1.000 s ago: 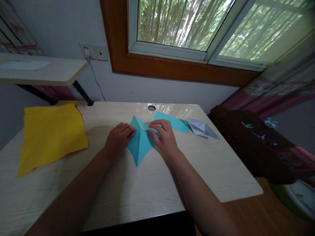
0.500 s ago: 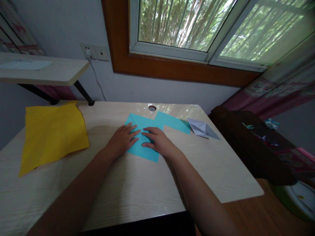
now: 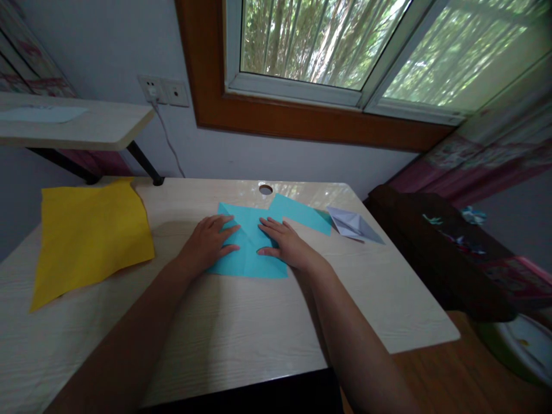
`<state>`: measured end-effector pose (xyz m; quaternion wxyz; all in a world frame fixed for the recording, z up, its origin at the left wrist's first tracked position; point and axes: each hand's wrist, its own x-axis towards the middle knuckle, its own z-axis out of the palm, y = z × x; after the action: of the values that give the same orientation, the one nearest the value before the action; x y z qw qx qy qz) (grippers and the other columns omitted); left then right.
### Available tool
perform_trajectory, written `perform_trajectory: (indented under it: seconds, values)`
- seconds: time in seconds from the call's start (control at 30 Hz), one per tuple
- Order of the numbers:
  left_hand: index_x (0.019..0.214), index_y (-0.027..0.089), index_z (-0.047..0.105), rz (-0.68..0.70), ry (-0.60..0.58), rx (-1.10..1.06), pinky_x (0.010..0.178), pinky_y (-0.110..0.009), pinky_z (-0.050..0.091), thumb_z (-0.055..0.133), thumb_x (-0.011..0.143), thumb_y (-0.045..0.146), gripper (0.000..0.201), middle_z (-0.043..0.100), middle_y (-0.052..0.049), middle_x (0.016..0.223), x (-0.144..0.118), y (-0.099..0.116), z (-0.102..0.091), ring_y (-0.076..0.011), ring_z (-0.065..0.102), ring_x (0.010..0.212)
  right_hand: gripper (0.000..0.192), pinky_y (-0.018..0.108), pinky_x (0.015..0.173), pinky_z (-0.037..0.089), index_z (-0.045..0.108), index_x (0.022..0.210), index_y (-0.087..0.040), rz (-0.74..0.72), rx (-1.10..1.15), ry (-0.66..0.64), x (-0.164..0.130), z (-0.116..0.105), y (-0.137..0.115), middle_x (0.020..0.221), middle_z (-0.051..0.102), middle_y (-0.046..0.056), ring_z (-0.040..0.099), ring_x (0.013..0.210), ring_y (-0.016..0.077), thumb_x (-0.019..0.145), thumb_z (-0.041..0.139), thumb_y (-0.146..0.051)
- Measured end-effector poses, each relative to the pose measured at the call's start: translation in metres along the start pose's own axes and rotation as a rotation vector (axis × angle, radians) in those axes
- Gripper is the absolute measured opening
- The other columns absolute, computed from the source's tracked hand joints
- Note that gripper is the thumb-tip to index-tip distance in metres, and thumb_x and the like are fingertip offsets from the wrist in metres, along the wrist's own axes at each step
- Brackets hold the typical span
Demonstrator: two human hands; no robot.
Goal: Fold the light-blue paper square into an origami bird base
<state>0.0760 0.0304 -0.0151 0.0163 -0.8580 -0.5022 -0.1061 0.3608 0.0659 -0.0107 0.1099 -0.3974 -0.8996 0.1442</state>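
Head view: both hands (image 3: pixel 207 244) flat on unmarked blue paper (image 3: pixel 249 253).

— What is happening to the folded turquoise paper sheet (image 3: pixel 249 248)?
— It is opening from a kite-shaped fold into a flat square.
— And the hands?
— The left hand (image 3: pixel 207 244) and right hand (image 3: pixel 288 247) are spreading flat on it now, no longer pinching.

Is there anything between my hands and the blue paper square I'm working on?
Nothing visible. The left hand and right hand both lie flat directly on the blue paper square; the second blue sheet lies behind it, apart from the fingers.
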Motion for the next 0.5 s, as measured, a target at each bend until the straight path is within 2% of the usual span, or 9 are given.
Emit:
perform_trajectory:
  seconds: [0.07, 0.13, 0.3, 0.5]
  values:
    - [0.151, 0.024, 0.047, 0.033, -0.014, -0.039, 0.121, -0.058, 0.027, 0.058, 0.095, 0.058, 0.066, 0.039, -0.012, 0.162, 0.000, -0.006, 0.007, -0.0347, 0.034, 0.149, 0.079, 0.062, 0.125, 0.020, 0.047, 0.152, -0.024, -0.022, 0.013, 0.008, 0.000, -0.001, 0.001, 0.160, 0.041, 0.014, 0.038, 0.150, 0.0329, 0.085, 0.074, -0.056]
    - [0.153, 0.024, 0.043, 0.048, -0.036, -0.085, 0.122, -0.061, 0.023, 0.056, 0.095, 0.062, 0.071, 0.040, -0.013, 0.161, -0.001, -0.011, 0.012, -0.0339, 0.035, 0.150, 0.077, 0.063, 0.125, 0.021, 0.048, 0.151, -0.027, -0.048, 0.032, 0.028, 0.000, 0.000, 0.002, 0.157, 0.044, 0.013, 0.041, 0.148, 0.0329, 0.084, 0.075, -0.055]
    - [0.148, 0.026, 0.051, 0.045, 0.003, -0.134, 0.123, -0.059, 0.022, 0.060, 0.091, 0.066, 0.071, 0.047, -0.013, 0.157, -0.002, -0.017, 0.017, -0.0332, 0.040, 0.147, 0.077, 0.063, 0.123, 0.026, 0.052, 0.148, -0.028, -0.074, 0.046, 0.075, 0.000, 0.002, 0.006, 0.155, 0.048, 0.013, 0.044, 0.146, 0.0329, 0.080, 0.079, -0.053]
    - [0.147, 0.026, 0.052, 0.021, -0.005, -0.140, 0.122, -0.058, 0.025, 0.063, 0.089, 0.065, 0.070, 0.049, -0.011, 0.155, -0.002, -0.017, 0.012, -0.0333, 0.043, 0.145, 0.074, 0.062, 0.122, 0.029, 0.054, 0.146, -0.029, -0.072, 0.072, 0.086, 0.000, 0.003, 0.011, 0.153, 0.051, 0.012, 0.046, 0.145, 0.0325, 0.081, 0.081, -0.049]
